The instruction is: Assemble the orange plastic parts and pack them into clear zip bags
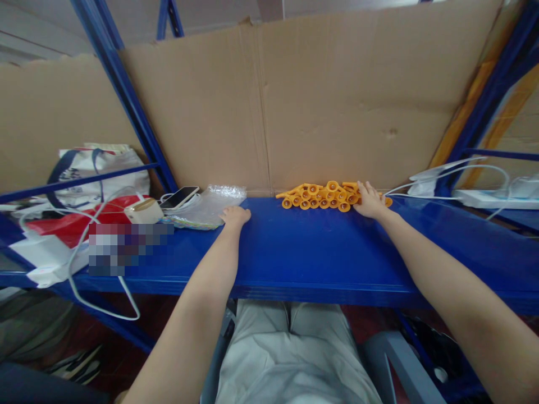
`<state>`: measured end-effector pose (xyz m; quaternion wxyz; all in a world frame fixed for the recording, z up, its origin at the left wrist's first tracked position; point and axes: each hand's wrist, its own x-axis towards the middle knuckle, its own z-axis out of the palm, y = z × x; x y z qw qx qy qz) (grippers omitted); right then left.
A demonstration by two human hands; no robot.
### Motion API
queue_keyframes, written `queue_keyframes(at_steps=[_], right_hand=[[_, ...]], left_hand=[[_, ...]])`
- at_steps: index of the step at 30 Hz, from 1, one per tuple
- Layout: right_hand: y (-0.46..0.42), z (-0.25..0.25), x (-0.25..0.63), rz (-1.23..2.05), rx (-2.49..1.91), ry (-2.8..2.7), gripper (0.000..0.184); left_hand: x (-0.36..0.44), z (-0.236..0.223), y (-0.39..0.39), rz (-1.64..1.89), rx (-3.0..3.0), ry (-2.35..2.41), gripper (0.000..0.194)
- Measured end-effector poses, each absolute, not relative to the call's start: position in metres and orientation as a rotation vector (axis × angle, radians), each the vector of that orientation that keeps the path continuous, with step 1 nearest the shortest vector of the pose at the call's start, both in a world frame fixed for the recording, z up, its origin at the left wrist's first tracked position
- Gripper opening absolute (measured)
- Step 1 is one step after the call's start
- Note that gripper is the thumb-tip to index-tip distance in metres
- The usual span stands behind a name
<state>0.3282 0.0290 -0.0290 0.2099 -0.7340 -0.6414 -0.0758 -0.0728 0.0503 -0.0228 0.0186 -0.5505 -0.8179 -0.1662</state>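
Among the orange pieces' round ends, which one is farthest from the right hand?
The leftmost round end, low at the left end of the orange pile; every other visible one lies closer to the right hand.

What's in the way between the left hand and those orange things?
Nothing that I can see: just the blue tabletop shows between the left hand and the orange pieces. The right hand is at their right end.

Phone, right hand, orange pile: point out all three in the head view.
Phone [182, 197]: head view, on its dark screen.
Right hand [371, 203]: head view, on the back of the hand.
Orange pile [320, 196]: head view, on the pieces at its middle.
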Motion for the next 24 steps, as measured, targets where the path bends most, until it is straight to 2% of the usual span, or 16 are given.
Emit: queue_keyframes(at_steps=[7, 12, 19, 24], right_hand=[[0.026, -0.026, 0.325, -0.308, -1.966, -1.761, 0.084], [0.016, -0.005, 0.287, -0.536, -1.679, -1.737, 0.069], [0.022, 0.011, 0.192, -0.667, -1.355, -2.188, 0.055], [0.045, 0.012, 0.145, -0.645, -1.365, -2.423, 0.048]], left_hand=[[-0.072, -0.019, 0.046, -0.486, -1.742, -2.542, 0.054], [-0.073, -0.020, 0.045, -0.431, -1.749, -2.432, 0.049], [-0.077, -0.021, 0.044, -0.565, -1.652, -2.475, 0.043], [-0.081, -0.017, 0.041, -0.571, -1.694, -2.485, 0.039]])
